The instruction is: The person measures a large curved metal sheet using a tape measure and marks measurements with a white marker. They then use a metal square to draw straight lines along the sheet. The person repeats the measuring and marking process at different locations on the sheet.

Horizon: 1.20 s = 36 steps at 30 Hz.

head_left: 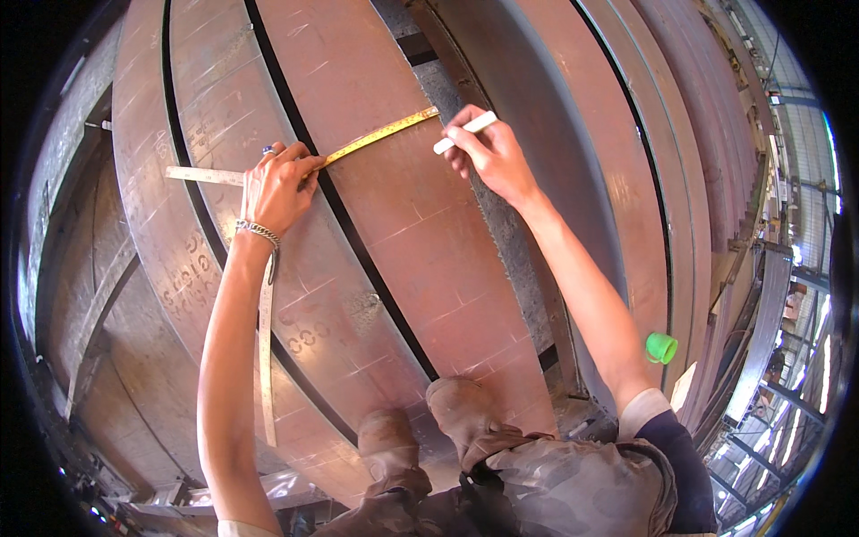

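My left hand (282,185) pinches a yellow tape measure (380,137), whose blade runs across a reddish-brown steel plate (407,224) to the plate's right edge. A pale strip (206,175), seemingly more of the tape, shows left of that hand. Another pale strip (266,367) hangs below the wrist. Near the blade's far end, my right hand (488,154) is closed on a white chalk stick (465,132), held over the plate's edge and apart from the surface. Thin white marks cross the plate below the tape.
Black gaps (380,282) separate the long steel plates. A wider opening (528,259) with dark crossbars lies right of the marked plate. A green cup-like piece (661,348) sits on the right-hand plates. My boots (461,412) stand on the plates at the bottom.
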Each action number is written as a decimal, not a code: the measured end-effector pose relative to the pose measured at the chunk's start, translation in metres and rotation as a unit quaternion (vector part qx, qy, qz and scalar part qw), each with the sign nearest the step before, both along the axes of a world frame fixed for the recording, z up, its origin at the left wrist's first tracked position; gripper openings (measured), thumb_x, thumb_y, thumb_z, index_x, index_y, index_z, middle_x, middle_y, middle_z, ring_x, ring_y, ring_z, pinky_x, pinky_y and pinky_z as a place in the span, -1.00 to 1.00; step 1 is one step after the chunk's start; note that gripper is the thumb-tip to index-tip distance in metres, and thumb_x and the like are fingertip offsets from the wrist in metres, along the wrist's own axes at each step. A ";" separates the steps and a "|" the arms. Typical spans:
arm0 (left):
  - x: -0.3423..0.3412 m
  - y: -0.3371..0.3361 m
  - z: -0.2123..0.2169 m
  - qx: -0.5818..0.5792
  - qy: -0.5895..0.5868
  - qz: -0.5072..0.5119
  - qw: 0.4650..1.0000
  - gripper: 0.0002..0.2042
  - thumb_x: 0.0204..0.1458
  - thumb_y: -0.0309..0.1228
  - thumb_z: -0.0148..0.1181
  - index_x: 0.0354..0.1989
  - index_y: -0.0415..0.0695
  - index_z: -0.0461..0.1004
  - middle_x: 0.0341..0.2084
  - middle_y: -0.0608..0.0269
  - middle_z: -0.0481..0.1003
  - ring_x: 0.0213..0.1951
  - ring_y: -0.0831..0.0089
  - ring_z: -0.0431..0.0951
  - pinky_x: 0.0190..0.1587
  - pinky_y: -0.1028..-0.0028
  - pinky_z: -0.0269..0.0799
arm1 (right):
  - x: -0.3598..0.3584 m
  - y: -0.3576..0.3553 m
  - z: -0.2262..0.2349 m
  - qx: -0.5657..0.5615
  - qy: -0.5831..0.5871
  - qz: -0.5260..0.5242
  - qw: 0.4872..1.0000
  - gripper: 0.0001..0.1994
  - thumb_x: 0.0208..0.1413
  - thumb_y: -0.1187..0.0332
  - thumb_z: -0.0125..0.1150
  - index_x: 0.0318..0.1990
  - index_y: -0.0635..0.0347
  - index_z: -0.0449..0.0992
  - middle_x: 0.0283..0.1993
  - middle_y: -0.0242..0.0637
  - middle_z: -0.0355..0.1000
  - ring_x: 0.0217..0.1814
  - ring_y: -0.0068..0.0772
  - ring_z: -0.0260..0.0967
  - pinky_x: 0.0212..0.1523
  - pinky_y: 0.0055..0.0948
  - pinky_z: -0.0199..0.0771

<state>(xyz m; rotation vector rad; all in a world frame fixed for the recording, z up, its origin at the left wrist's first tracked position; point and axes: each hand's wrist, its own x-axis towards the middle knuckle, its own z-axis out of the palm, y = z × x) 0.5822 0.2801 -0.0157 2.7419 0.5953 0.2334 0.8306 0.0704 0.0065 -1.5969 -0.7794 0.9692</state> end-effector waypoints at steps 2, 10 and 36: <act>0.001 0.001 0.000 -0.001 0.010 0.002 1.000 -0.79 0.03 -0.47 0.27 -0.17 -0.01 0.72 -0.23 0.31 0.61 -0.15 0.23 0.57 -0.11 0.23 0.59 | 0.007 0.025 -0.002 0.011 -0.014 0.042 0.999 -0.84 0.36 0.32 0.12 -0.24 0.19 0.48 -0.40 -0.38 0.54 -0.42 -0.66 0.45 -0.45 -0.59 0.43; 0.006 0.007 0.004 -0.010 0.020 0.009 1.000 -0.80 0.02 -0.46 0.28 -0.19 0.01 0.73 -0.23 0.33 0.61 -0.14 0.24 0.58 -0.10 0.22 0.58 | 0.026 0.126 -0.025 -0.080 -0.198 0.216 0.953 -0.79 0.31 0.26 0.10 -0.29 0.21 0.46 -0.39 -0.31 0.54 -0.35 -0.52 0.49 -0.26 -0.40 0.47; 0.006 0.010 0.004 -0.020 0.015 0.006 1.000 -0.81 0.02 -0.44 0.28 -0.20 0.02 0.74 -0.22 0.34 0.61 -0.15 0.23 0.60 -0.11 0.23 0.59 | 0.028 0.137 -0.036 -0.099 -0.257 0.294 0.916 -0.75 0.31 0.24 0.11 -0.28 0.27 0.46 -0.46 -0.23 0.46 -0.39 -0.34 0.42 -0.27 -0.23 0.39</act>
